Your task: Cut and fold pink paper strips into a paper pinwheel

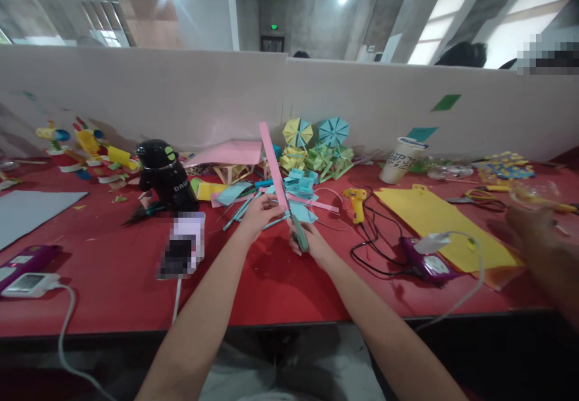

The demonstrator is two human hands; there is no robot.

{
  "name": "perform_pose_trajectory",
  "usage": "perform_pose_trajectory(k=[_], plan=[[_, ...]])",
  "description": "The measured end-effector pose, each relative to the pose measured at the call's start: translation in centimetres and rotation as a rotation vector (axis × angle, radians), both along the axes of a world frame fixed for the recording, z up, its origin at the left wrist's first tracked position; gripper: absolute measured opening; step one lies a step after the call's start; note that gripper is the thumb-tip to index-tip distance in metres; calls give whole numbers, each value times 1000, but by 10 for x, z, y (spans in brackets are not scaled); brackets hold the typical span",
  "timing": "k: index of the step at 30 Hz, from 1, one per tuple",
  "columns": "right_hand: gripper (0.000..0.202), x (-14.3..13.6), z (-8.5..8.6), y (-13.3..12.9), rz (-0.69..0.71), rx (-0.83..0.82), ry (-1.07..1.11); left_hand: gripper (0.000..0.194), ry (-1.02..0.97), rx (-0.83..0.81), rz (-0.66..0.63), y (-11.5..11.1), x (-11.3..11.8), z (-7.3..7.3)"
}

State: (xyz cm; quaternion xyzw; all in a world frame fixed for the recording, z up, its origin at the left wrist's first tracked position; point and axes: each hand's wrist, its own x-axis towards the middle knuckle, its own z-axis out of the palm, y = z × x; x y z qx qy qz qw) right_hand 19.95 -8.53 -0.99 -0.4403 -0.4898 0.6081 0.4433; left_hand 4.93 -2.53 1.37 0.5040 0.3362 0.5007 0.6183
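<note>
The left hand [262, 213] pinches a long pink paper strip [271, 163] near its low end. The strip stands up, tilted a bit, with its top leaning to the left. The right hand [310, 241] is wrapped around the green handles of the scissors [299, 235]. The blades point up and are right by the low end of the strip. I cannot tell if they are cutting it.

Both hands are over the red counter [280, 295]. Just past them is a messy pile of blue paper pieces [303, 213]. Behind the pile stand a yellow paper wheel [297, 131] and a blue paper wheel [333, 131], side by side. A black bottle [160, 175] is on the left. On the right are a yellow glue gun [356, 203] and a big yellow sheet [434, 217]. Another person's hand [527, 226] is at the far right.
</note>
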Motion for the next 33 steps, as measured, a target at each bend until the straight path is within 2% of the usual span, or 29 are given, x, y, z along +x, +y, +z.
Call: perform_pose_trajectory(k=[6,14,16,20,23,27,33], plan=[[58,0,1,0,3,33,0,46,21,-19,-70,-4,-2,3],[58,-1,9,-4,-9,20,-25,45,56,-28,-101,-7,-4,9],[57,0,10,-5,5,33,-42,53,71,-28,-74,-7,-5,9],[55,0,10,-6,29,48,-68,85,101,36,-18,-5,-6,7],[55,0,11,-6,34,50,-73,90,140,101,-23,-4,-8,5],[54,0,11,-7,17,31,-81,80,171,148,2,-2,-8,4],[56,-2,11,-7,6,12,-91,36,194,162,126,8,-5,-2]])
